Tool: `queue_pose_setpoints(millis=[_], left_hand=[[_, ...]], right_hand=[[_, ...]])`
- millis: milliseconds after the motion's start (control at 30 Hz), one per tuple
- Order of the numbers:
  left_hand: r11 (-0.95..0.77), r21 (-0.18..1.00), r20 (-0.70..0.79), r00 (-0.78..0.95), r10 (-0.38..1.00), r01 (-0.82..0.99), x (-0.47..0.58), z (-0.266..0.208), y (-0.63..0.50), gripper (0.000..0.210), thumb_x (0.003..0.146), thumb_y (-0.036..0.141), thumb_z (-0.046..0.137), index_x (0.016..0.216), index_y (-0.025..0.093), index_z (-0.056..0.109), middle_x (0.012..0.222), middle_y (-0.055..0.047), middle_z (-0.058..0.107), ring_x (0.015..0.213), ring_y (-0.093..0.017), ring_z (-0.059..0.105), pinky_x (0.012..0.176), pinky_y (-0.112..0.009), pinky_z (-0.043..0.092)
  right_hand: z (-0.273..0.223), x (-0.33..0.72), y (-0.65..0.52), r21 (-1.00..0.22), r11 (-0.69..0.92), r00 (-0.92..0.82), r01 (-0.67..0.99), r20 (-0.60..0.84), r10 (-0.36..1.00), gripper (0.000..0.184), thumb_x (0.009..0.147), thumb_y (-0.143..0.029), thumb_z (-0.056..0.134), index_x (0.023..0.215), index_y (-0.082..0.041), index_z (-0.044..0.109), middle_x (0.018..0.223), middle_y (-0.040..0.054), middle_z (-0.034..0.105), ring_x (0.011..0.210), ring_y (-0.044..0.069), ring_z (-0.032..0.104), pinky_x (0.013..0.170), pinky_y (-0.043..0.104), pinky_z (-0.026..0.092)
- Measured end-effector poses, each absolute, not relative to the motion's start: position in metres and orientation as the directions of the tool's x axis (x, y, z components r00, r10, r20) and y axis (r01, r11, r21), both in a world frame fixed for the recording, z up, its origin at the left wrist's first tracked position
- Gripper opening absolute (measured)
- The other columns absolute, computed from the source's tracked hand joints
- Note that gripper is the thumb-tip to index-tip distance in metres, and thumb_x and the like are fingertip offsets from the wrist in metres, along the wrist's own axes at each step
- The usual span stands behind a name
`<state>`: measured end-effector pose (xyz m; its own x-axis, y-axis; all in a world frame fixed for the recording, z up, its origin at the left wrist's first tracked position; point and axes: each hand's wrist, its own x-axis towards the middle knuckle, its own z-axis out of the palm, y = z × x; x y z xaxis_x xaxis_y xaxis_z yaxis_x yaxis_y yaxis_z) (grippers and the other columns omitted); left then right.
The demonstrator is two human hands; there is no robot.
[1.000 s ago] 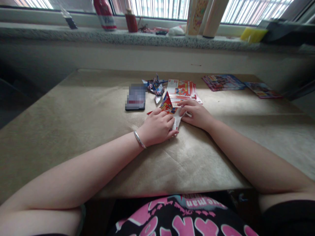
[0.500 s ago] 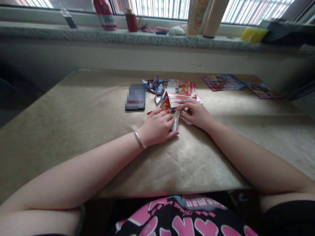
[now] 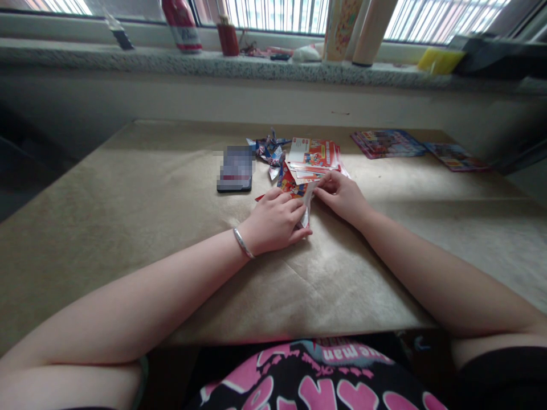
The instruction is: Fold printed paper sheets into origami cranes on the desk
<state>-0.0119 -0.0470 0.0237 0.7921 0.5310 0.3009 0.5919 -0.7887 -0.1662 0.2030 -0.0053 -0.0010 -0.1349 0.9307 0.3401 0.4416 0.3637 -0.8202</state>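
Under my left hand [image 3: 277, 221] lies a folded sheet of printed paper [image 3: 289, 183], red, blue and yellow with a white underside. Its fingers press over the sheet and hold it against the table, the thumb at the near edge. My right hand [image 3: 337, 193] is closed in a pinch at the white strip along the paper's right side. Just beyond the hands is a stack of red and white printed cards [image 3: 314, 152]. Crumpled or folded blue paper pieces [image 3: 269, 151] lie left of that stack. The paper's lower part is hidden by my left hand.
A dark phone-like device [image 3: 236, 169], partly blurred, lies left of the papers. Colourful printed cards [image 3: 388, 142] and another small pile [image 3: 457, 156] are at the back right. Bottles [image 3: 183, 25] and other items stand on the stone windowsill [image 3: 256, 68].
My right hand has closed its fingers into a pinch and shifted slightly at the paper's edge. The white strip now stands more narrowly between the hands. My left hand has barely moved.
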Motion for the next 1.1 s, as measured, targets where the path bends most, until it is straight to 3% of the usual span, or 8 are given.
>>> queue_pose_setpoints(millis=[133, 267, 400, 567, 700, 800, 900, 1100], left_hand=[[-0.799, -0.139, 0.279, 0.797, 0.536, 0.585, -0.012, 0.024, -0.047, 0.052, 0.093, 0.055, 0.049, 0.120, 0.014, 0.064, 0.122, -0.009, 0.067, 0.108, -0.028, 0.060, 0.097, -0.044, 0.036], [-0.804, -0.127, 0.280, 0.798, 0.533, 0.581, -0.012, 0.025, -0.047, 0.053, 0.092, 0.055, 0.050, 0.121, 0.013, 0.064, 0.122, -0.010, 0.067, 0.109, -0.029, 0.059, 0.099, -0.045, 0.035], [-0.806, -0.108, 0.289, 0.794, 0.535, 0.582, -0.012, 0.027, -0.048, 0.048, 0.091, 0.050, 0.050, 0.117, 0.012, 0.065, 0.118, -0.012, 0.068, 0.107, -0.029, 0.060, 0.098, -0.045, 0.038], [-0.829, -0.067, 0.277, 0.808, 0.519, 0.556, -0.011, 0.028, -0.047, 0.028, 0.087, 0.034, 0.053, 0.098, 0.013, 0.066, 0.107, -0.011, 0.070, 0.099, -0.027, 0.062, 0.095, -0.042, 0.044], [-0.834, -0.042, 0.367, 0.785, 0.500, 0.550, -0.013, 0.023, -0.045, 0.024, 0.087, 0.028, 0.052, 0.103, 0.014, 0.063, 0.116, -0.012, 0.067, 0.116, -0.029, 0.057, 0.103, -0.043, 0.043], [-0.832, -0.008, 0.476, 0.734, 0.485, 0.555, -0.015, 0.020, -0.044, 0.039, 0.085, 0.023, 0.052, 0.122, 0.013, 0.057, 0.136, -0.014, 0.056, 0.133, -0.029, 0.045, 0.114, -0.045, 0.037], [-0.832, 0.005, 0.519, 0.710, 0.477, 0.555, -0.016, 0.018, -0.043, 0.066, 0.080, 0.020, 0.054, 0.143, 0.012, 0.039, 0.151, -0.017, 0.040, 0.144, -0.031, 0.031, 0.120, -0.049, 0.029], [-0.819, -0.008, 0.486, 0.718, 0.499, 0.574, -0.020, 0.015, -0.038, 0.087, 0.079, 0.031, 0.059, 0.154, 0.009, 0.019, 0.156, -0.018, 0.033, 0.148, -0.032, 0.026, 0.124, -0.052, 0.014]], right_hand=[[0.000, 0.200, -0.006, -0.844, 0.340, -0.106, 0.415, 0.327, 0.939, 0.022, 0.078, -0.034, 0.068, 0.093, -0.025, 0.054, 0.066, -0.0035, 0.070, 0.064, 0.017, 0.068, 0.064, 0.031, 0.054], [-0.001, 0.197, -0.003, -0.884, 0.308, -0.067, 0.352, 0.304, 0.950, 0.040, 0.077, -0.032, 0.070, 0.113, -0.024, 0.056, 0.077, 0.0002, 0.075, 0.071, 0.019, 0.072, 0.068, 0.034, 0.057], [-0.005, 0.198, 0.001, -0.902, 0.271, -0.043, 0.338, 0.272, 0.961, 0.026, 0.075, -0.041, 0.072, 0.091, -0.022, 0.065, 0.079, 0.0041, 0.076, 0.074, 0.022, 0.073, 0.068, 0.038, 0.060], [-0.002, 0.200, 0.001, -0.955, 0.224, -0.003, 0.196, 0.228, 0.974, 0.032, 0.070, -0.046, 0.078, 0.085, -0.021, 0.064, 0.075, 0.0030, 0.075, 0.071, 0.021, 0.073, 0.065, 0.035, 0.061], [0.003, 0.201, -0.001, -0.964, 0.207, 0.022, 0.169, 0.213, 0.977, 0.035, 0.067, -0.048, 0.080, 0.081, -0.021, 0.062, 0.073, 0.0024, 0.074, 0.067, 0.019, 0.072, 0.063, 0.032, 0.060], [0.003, 0.201, -0.003, -0.952, 0.235, 0.027, 0.194, 0.245, 0.969, 0.035, 0.068, -0.050, 0.079, 0.081, -0.022, 0.061, 0.073, 0.0010, 0.073, 0.067, 0.018, 0.071, 0.062, 0.031, 0.060], [0.003, 0.202, -0.007, -0.919, 0.301, 0.008, 0.255, 0.314, 0.950, 0.033, 0.072, -0.050, 0.076, 0.085, -0.022, 0.063, 0.076, 0.0007, 0.073, 0.069, 0.017, 0.071, 0.064, 0.030, 0.059], [0.006, 0.201, -0.015, -0.837, 0.395, -0.032, 0.380, 0.414, 0.910, 0.023, 0.076, -0.040, 0.072, 0.088, -0.022, 0.064, 0.079, 0.0012, 0.072, 0.069, 0.016, 0.068, 0.065, 0.031, 0.057]])
